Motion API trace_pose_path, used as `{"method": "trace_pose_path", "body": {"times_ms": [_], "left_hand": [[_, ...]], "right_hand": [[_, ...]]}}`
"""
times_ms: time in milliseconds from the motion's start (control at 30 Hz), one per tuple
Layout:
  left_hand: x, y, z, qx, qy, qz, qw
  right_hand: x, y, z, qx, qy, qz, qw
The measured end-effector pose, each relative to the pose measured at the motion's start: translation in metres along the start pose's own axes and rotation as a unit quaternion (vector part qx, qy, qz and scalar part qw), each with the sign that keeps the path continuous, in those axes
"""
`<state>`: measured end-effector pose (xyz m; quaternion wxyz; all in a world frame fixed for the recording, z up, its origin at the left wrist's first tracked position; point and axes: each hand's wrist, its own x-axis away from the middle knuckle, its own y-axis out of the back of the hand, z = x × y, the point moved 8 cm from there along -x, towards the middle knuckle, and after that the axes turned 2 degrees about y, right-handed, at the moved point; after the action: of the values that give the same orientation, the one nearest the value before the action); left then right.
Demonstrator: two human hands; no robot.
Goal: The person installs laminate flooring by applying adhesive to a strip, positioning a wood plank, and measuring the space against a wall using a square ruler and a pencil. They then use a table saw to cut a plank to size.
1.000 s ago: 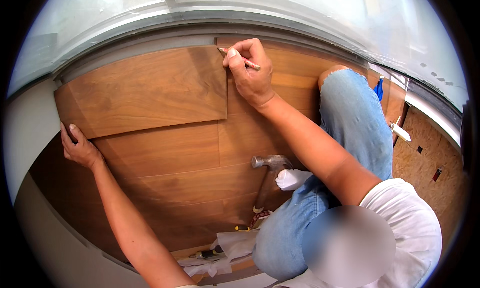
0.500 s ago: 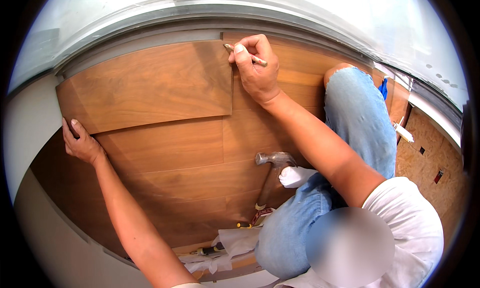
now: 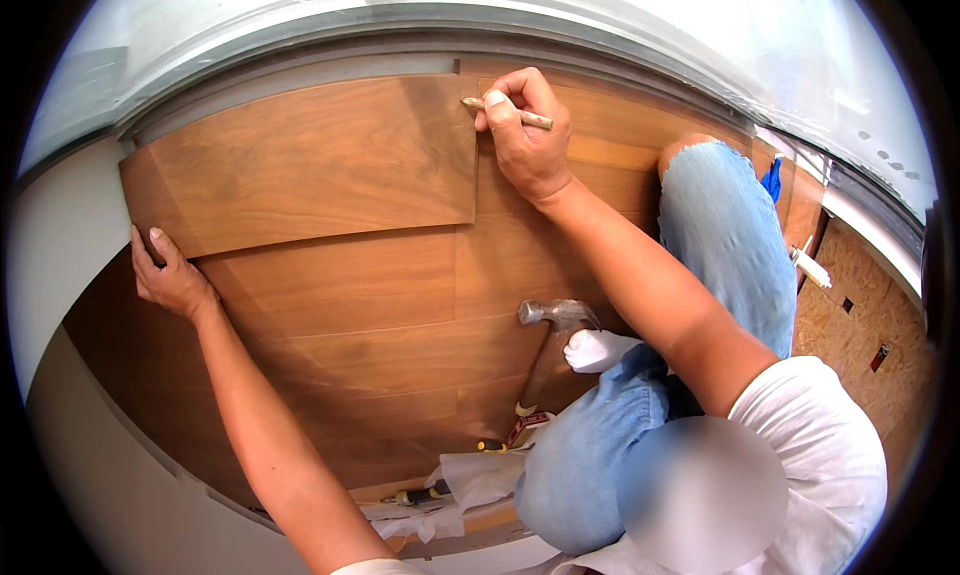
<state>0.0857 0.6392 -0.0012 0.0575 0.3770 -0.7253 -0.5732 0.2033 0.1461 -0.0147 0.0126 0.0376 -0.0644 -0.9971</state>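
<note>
1. Board [image 3: 310, 170]: brown, swirl-grained, shaded near its right end; lies far left on the floor [image 3: 350, 285].
2. Left hand [image 3: 175, 278]: fingers spread at the board's near-left corner.
3. Right hand [image 3: 532, 143]: pinching a pencil [image 3: 538, 121] at its right end.

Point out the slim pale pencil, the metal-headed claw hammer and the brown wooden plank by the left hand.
Slim pale pencil [image 3: 538, 121]: head view, rear shaft.
Metal-headed claw hammer [image 3: 544, 359]: head view, handle.
Brown wooden plank [image 3: 305, 165]: head view, middle of upper face.
</note>
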Motion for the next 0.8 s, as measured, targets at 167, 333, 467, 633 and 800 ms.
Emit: {"method": "trace_pose_path", "body": {"times_ms": [167, 333, 467, 633, 800], "left_hand": [[0.001, -0.003, -0.005, 0.008, 0.015, 0.003, 1.000], [0.001, 0.004, -0.001, -0.007, 0.026, -0.006, 1.000], [0.004, 0.007, -0.009, 0.007, 0.037, -0.010, 0.999], [0.000, -0.020, -0.012, 0.122, 0.106, 0.048, 0.986], [0.001, 0.003, 0.076, 0.444, 0.185, 0.070, 0.874]], "right_hand": [[0.001, 0.008, 0.004, -0.042, -0.022, 0.004, 0.999], [-0.003, 0.001, 0.008, -0.080, -0.011, 0.038, 0.996], [0.005, 0.014, 0.010, -0.055, -0.131, 0.026, 0.990], [0.055, 0.026, 0.020, -0.042, -0.316, -0.028, 0.947], [0.050, -0.008, 0.023, 0.070, -0.343, 0.009, 0.937]]}}
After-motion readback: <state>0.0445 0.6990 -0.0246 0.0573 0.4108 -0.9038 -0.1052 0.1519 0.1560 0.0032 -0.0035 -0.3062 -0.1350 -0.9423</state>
